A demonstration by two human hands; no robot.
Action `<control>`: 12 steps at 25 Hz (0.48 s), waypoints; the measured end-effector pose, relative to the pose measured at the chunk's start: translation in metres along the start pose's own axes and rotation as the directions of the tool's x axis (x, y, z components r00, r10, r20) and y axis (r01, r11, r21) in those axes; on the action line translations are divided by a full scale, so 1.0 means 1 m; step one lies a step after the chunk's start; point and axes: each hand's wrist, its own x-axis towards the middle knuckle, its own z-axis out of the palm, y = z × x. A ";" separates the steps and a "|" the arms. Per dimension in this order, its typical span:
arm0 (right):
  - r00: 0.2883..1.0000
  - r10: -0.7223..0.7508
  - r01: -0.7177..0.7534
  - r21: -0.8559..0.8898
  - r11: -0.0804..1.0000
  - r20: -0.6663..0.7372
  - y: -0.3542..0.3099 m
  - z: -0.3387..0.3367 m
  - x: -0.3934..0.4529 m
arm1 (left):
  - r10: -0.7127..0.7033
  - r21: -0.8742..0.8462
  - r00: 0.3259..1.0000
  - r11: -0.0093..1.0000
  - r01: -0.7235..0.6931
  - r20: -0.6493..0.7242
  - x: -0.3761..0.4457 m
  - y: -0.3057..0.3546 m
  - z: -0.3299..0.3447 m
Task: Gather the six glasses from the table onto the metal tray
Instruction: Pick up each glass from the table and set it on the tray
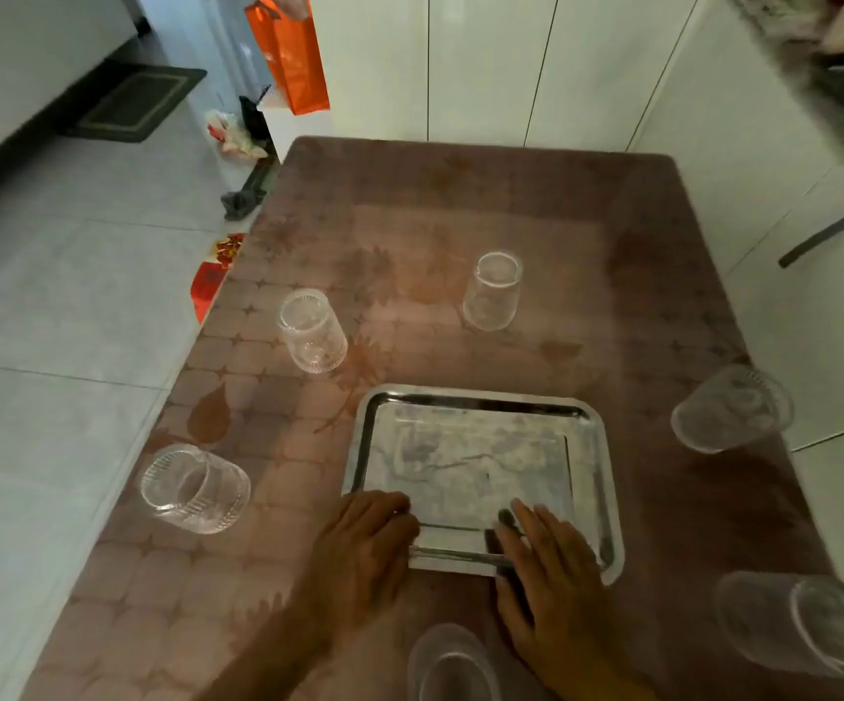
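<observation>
A: Head view, hands first. Left hand (366, 541) lies palm down on the near left corner of the tray (607, 498), fingers together and curled over the rim. Right hand (551, 574) lies flat across the near rim, fingers extended and slightly apart, tips pointing into the tray. Neither hand holds a glass.

B: Forearms?

A: Both enter from the bottom edge and converge on the tray. Left forearm is in shadow.

B: Tray material?

A: Polished metal, rectangular with rounded corners and a raised rim. Its mirror floor reflects the room above. Nothing rests in it.

B: Glasses?

A: Six, all on the table (460, 204), none on the tray. Clear tumblers. Far left glass (312, 330) and far right glass (492, 290) seem to stand mouth down. Left glass (196, 488) is ribbed; I cannot tell whether it stands or lies. Right glass (731, 408) and near right glass (804, 622) sit at the right edge, blurred. Near glass (452, 662) sits between the forearms, cut by the frame.

B: Table surface?

A: Brown glossy cloth with leaf and tile print.
</observation>
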 end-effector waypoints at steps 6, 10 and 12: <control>0.976 -0.185 0.162 -0.184 0.970 -0.117 0.014 0.040 -0.003 | 0.145 -0.006 0.984 0.989 -0.146 -0.106 -0.009 -0.028 0.039; 0.963 -0.194 0.156 -0.199 0.968 -0.188 0.011 0.037 -0.001 | 0.205 0.102 0.966 0.976 -0.190 -0.159 -0.012 -0.027 0.042; 0.969 -0.187 0.151 -0.211 0.966 -0.162 0.009 0.034 -0.006 | 0.255 0.162 0.952 0.960 -0.229 -0.167 -0.013 -0.026 0.044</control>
